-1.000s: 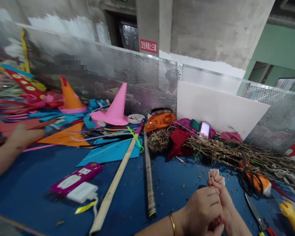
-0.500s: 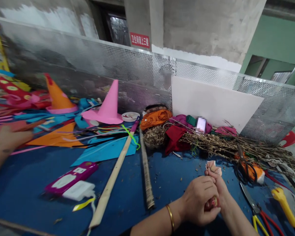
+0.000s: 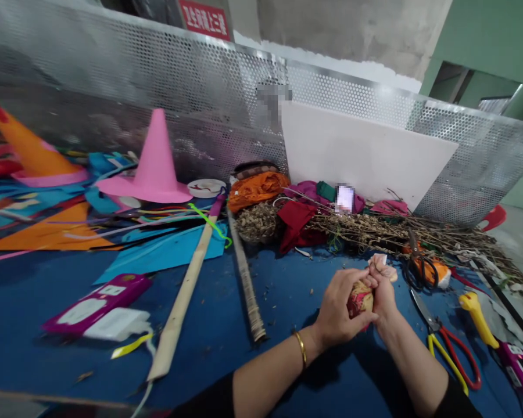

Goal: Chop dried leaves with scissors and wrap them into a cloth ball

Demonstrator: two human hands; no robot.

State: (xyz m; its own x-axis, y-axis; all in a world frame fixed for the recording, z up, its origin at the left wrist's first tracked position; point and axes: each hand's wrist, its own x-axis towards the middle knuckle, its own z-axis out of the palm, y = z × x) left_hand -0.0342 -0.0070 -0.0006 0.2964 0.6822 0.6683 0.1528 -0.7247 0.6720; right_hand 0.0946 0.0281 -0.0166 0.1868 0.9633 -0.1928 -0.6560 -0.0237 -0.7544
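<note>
Both of my hands meet over the blue table [image 3: 287,302] around a small stuffed cloth bundle [image 3: 359,297] of patterned red and gold fabric. My left hand [image 3: 340,310] cups the bundle from the left, with a gold bangle on its wrist. My right hand [image 3: 381,284] pinches the bundle's gathered pale top between its fingers. A heap of dried twigs [image 3: 396,232] and folded cloth pieces in red [image 3: 296,223] and orange [image 3: 255,188] lie just behind my hands.
Black-handled scissors [image 3: 421,267], red-and-yellow-handled scissors [image 3: 448,345] and a yellow-handled tool [image 3: 477,310] lie to the right. A wooden stick [image 3: 183,299], a wrapped rod [image 3: 246,278], a purple power strip [image 3: 93,302], pink [image 3: 154,162] and orange [image 3: 26,151] felt hats sit left. A perforated metal screen [image 3: 178,93] backs the table.
The view has tilted down and to the right. My hands have lifted and turned the bundle so its patterned cloth shows. Another person's hand at the far left has dropped out of view.
</note>
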